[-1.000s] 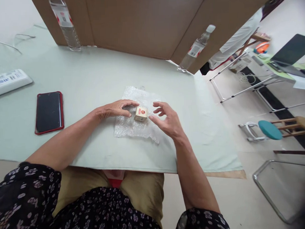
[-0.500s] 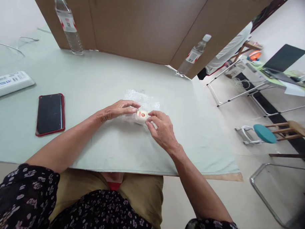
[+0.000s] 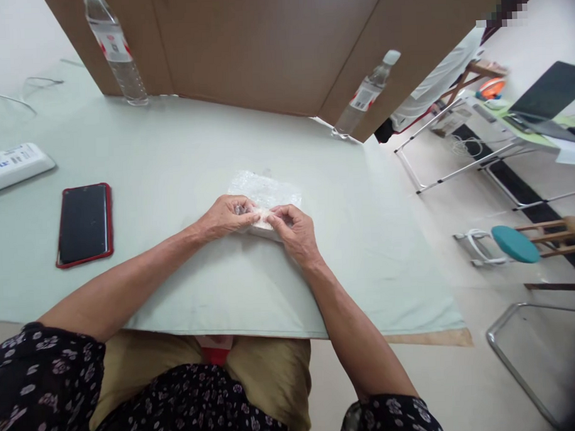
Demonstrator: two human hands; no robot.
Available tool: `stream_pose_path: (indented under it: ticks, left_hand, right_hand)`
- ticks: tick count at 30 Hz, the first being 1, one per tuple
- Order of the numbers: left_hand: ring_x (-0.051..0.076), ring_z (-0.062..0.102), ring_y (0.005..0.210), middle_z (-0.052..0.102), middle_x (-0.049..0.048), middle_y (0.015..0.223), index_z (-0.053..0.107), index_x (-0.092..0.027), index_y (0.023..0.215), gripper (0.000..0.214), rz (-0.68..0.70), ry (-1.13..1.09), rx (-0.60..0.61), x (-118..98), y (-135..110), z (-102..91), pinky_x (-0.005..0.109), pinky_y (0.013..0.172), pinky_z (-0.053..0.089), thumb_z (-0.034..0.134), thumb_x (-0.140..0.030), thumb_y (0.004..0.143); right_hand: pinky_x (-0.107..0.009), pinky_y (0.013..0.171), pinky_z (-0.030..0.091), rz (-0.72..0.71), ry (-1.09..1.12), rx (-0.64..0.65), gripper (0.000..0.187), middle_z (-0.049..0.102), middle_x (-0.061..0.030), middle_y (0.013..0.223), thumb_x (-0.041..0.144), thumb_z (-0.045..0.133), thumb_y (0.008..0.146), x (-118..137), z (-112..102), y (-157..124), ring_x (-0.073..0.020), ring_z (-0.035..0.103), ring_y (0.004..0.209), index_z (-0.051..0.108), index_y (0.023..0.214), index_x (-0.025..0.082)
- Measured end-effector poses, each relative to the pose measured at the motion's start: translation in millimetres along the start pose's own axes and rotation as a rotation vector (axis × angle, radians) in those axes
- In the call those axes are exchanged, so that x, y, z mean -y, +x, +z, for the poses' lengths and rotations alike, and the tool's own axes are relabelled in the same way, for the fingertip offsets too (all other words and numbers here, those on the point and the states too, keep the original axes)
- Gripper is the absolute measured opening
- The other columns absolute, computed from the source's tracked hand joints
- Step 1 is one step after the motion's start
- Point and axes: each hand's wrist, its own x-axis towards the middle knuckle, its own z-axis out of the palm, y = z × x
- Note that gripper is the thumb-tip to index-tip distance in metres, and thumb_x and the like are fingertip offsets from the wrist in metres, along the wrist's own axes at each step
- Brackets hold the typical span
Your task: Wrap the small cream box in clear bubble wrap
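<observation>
A sheet of clear bubble wrap lies on the green cloth in front of me, its far part spread flat. Its near part is folded up over a small pale box, whose printed top is now hidden under plastic and fingers. My left hand pinches the wrap at the left end of the box. My right hand grips the wrap at the right end, thumb and fingers bent together. Both hands are close together, thumbs almost meeting over the box.
A red-cased phone and a white box-like item lie to the left. Two water bottles, a left one and a right one, stand against a cardboard panel. Stools and a laptop are off to the right.
Both hands have closed on the bubble wrap and brought its near edge over the box, covering the printed label. The view has shifted slightly.
</observation>
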Motion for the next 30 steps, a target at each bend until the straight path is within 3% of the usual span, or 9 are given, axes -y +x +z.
stream_pose_path:
  ticks: [9,21,23,27,30]
  left_hand:
    - [0.015,0.06,0.078,0.072,0.0067,0.09,0.055,-0.017,0.063,0.028,-0.005,-0.022,-0.05,1.5,0.9,4.2,0.025,0.066,0.044,0.071,-0.039,0.071]
    - [0.012,0.05,0.065,0.064,0.0015,0.075,0.058,-0.018,0.066,0.025,-0.058,-0.011,-0.069,5.7,3.7,5.4,0.022,0.056,0.036,0.071,-0.039,0.067]
    - [0.011,0.048,0.063,0.061,0.0004,0.072,0.057,-0.018,0.066,0.024,-0.068,-0.023,-0.071,5.7,3.9,5.7,0.022,0.055,0.035,0.071,-0.038,0.066]
    - [0.01,0.044,0.057,0.053,-0.003,0.062,0.056,-0.019,0.066,0.025,-0.088,-0.068,-0.057,7.6,4.2,7.5,0.023,0.052,0.032,0.07,-0.039,0.065]
    - [0.01,0.045,0.058,0.054,-0.003,0.062,0.056,-0.018,0.066,0.025,-0.083,-0.055,-0.07,9.5,4.6,9.6,0.022,0.053,0.033,0.07,-0.039,0.066]
  right_hand:
    - [-0.034,0.087,0.051,-0.03,-0.02,-0.049,0.015,0.074,-0.002,0.091,0.037,0.064,0.087,1.7,1.6,-6.9,-0.0184,0.066,0.087,0.064,0.081,0.023]
    - [-0.033,0.074,0.05,0.013,-0.115,-0.058,0.021,0.067,0.0002,0.073,0.042,0.063,0.085,-6.3,-1.7,3.5,-0.0175,0.06,0.071,0.061,0.076,0.023]
    - [-0.036,0.078,0.05,-0.034,-0.197,-0.1,0.019,0.068,-0.0016,0.078,0.041,0.061,0.087,-6.1,-7.5,4.2,-0.0196,0.062,0.076,0.061,0.079,0.024]
    - [-0.046,0.095,0.044,-0.259,-0.457,-0.243,0.018,0.072,-0.0083,0.099,0.038,0.055,0.094,5.3,-17.5,-6.4,-0.0273,0.064,0.1,0.066,0.089,0.025]
    - [-0.048,0.099,0.038,-0.395,-0.571,-0.145,0.018,0.073,-0.0091,0.104,0.035,0.054,0.096,14.7,-14.6,-17.5,-0.0283,0.063,0.103,0.069,0.096,0.025]
